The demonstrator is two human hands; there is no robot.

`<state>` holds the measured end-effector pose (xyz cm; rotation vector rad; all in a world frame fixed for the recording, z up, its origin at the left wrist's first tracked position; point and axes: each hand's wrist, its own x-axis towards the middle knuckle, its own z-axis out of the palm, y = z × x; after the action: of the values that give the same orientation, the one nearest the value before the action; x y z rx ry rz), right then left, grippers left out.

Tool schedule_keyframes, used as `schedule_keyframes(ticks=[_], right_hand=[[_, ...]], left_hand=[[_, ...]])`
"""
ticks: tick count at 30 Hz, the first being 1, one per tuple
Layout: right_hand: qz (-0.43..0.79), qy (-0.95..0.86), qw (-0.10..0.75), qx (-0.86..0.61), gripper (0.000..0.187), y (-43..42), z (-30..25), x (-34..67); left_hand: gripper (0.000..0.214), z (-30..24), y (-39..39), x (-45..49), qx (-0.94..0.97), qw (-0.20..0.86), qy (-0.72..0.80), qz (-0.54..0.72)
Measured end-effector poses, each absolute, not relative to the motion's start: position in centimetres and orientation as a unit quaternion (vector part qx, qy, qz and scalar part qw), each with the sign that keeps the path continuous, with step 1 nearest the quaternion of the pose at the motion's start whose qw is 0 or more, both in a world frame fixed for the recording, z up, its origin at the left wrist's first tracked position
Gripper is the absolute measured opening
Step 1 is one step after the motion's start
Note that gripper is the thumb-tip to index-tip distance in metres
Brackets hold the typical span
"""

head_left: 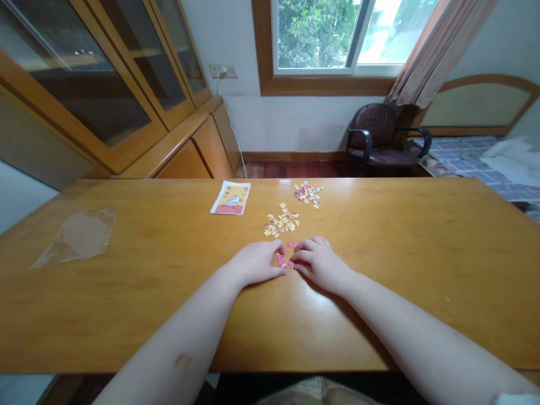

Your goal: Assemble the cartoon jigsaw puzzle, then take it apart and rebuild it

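Observation:
Near the middle of the wooden table (169, 304), my left hand (260, 262) curls its thumb and fingers around a few joined pink puzzle pieces (280, 260) lying flat. Facing it, my right hand (318, 260) pinches a small pink puzzle piece (291, 264) at its fingertips, just right of the joined ones. Another pink piece (292, 244) lies just beyond, by the right fingers. Farther off is a loose pile of mostly yellow puzzle pieces (282, 220). My fingers partly cover the pink pieces, so their exact fit is hidden.
A second pile of pink and pale pieces (308, 193) lies near the far edge. Left of it is a picture card (231, 198) with a white animal on yellow and pink. A clear plastic bag (82, 235) rests at the left. Beyond the table stands an armchair (377, 135).

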<state>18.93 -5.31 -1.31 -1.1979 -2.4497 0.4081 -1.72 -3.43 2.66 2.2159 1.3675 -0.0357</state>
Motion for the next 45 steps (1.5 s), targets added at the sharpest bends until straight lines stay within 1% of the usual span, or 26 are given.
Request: schedule_keyframes(ticks=[4,7,13,16,20,24,28,31,35,45], right_hand=[[0.164,-0.865,0.184,-0.438,0.013,-5.46,-1.0,18.59],[0.165,-0.863,0.178,-0.444,0.012,-5.6,-1.04,18.38],[0.104,-0.88,0.155,-0.437,0.012,-5.7,-1.44,18.3],[0.091,-0.891,0.155,-0.416,0.013,-5.77,-0.96,18.47],[0.107,-0.898,0.168,-0.392,0.018,-5.91,-0.5,18.67],[0.118,-0.886,0.157,-0.421,0.017,-5.86,-0.97,18.56],[0.119,-0.876,0.156,-0.44,0.019,-5.79,-1.24,18.42],[0.118,-0.878,0.158,-0.436,0.021,-5.81,-1.11,18.4],[0.116,-0.882,0.156,-0.43,0.016,-5.78,-1.08,18.32],[0.128,-0.875,0.168,-0.435,0.02,-5.49,-1.3,18.08]], left_hand=[[0.035,2.62,-3.41,-1.67,0.816,0.272,0.51,-0.014],[0.035,2.63,-3.39,-1.62,0.814,0.274,0.512,-0.014],[0.036,2.73,-3.4,-1.58,0.816,0.268,0.512,-0.017],[0.036,2.86,-3.43,-1.56,0.815,0.269,0.514,-0.016],[0.037,3.04,-3.45,-1.49,0.813,0.272,0.514,-0.015],[0.037,3.0,-3.41,-1.5,0.816,0.269,0.51,-0.018],[0.036,2.74,-3.37,-1.56,0.82,0.269,0.506,-0.014],[0.035,2.65,-3.37,-1.57,0.82,0.27,0.504,-0.01],[0.034,2.76,-3.37,-1.56,0.821,0.271,0.503,-0.01],[0.037,2.93,-3.48,-1.4,0.812,0.275,0.515,-0.015]])
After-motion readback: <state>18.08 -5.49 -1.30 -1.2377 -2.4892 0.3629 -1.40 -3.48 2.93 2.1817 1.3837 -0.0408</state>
